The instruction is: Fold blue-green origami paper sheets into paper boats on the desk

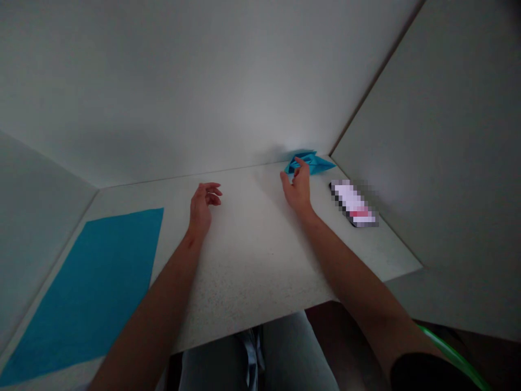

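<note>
My right hand rests at the back of the white speckled table, its fingers apart. Its fingertips overlap a folded turquoise paper shape, and I cannot tell if they touch it. My left hand lies palm down near the table's middle with its fingers loosely curled, holding nothing. A flat turquoise paper sheet lies along the left edge of the table, well to the left of that hand.
A dark flat phone-sized object, pixelated, lies to the right of the folded paper. Pale panels rise behind and beside the table. My legs show below its front edge, and a curved green strip lies at lower right.
</note>
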The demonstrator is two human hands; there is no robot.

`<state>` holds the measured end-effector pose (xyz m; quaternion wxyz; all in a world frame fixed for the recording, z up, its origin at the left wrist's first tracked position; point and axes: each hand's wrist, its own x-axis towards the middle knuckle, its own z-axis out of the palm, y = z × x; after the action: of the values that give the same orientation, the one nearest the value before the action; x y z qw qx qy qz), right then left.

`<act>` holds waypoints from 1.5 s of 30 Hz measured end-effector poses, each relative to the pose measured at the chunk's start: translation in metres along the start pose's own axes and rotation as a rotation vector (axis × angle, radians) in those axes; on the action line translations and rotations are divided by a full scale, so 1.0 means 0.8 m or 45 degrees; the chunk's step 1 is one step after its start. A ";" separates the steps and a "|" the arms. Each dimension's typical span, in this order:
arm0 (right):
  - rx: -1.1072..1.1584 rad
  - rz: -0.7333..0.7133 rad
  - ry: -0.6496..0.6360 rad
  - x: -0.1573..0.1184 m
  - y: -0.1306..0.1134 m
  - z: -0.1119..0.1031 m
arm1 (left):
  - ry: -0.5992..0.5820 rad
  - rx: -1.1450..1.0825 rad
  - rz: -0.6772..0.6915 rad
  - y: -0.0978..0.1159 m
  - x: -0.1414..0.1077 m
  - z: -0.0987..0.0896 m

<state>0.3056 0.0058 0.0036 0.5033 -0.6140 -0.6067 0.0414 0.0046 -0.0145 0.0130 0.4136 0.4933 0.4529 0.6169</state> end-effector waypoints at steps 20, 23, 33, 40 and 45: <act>-0.003 -0.528 -0.831 -0.016 -0.042 0.015 | 0.139 1.951 -0.169 0.105 -0.144 -0.259; -0.010 -0.550 -0.843 -0.018 -0.047 0.017 | -0.027 1.961 -0.397 0.091 -0.190 -0.247; 0.148 -0.384 -0.789 -0.016 -0.047 0.002 | -0.657 1.845 -0.050 0.125 -0.163 -0.042; 0.168 -0.394 -0.768 -0.018 -0.046 0.008 | -0.858 1.778 0.196 0.083 -0.066 -0.067; 0.146 -0.438 -0.711 -0.018 -0.042 0.010 | -0.672 1.744 0.224 0.023 -0.050 -0.027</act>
<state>0.2730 -0.0091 0.0144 0.3508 -0.4382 -0.8127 0.1565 -0.0112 -0.0605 0.0192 0.0571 0.8073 0.5808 0.0877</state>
